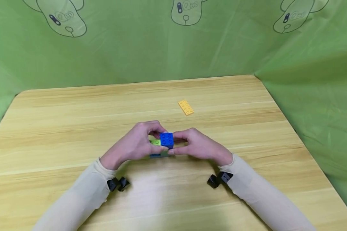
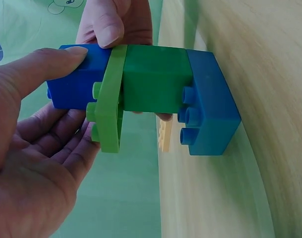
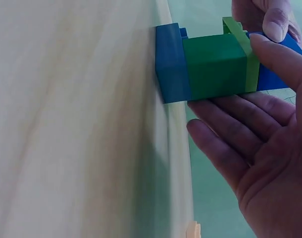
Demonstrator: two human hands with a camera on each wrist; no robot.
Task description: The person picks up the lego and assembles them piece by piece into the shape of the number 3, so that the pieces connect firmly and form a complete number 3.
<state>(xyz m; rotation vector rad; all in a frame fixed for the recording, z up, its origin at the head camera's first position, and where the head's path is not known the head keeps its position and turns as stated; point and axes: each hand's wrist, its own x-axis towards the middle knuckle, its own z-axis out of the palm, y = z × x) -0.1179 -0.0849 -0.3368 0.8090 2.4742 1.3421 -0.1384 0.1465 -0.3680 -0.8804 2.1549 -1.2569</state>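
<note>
A small stack of toy building bricks stands on the table between the two hands. Lowest is a teal-blue brick (image 2: 215,114), its studs partly exposed. Above it come a dark green brick (image 2: 156,82) and a thin lime plate (image 2: 110,131) that juts out to the left. A square royal-blue brick (image 1: 166,140) tops the stack. The left hand (image 1: 136,141) pinches the royal-blue brick, thumb on the near face and fingers behind. From the right side, the right hand (image 1: 200,144) holds the stack near the lime plate, thumb in front and fingers at the far side.
An orange-yellow eight-stud plate (image 1: 186,107) lies on the wooden table (image 1: 75,118), beyond the hands and slightly right. Green cloth (image 1: 133,54) printed with cartoon outlines hangs behind the table and along its sides.
</note>
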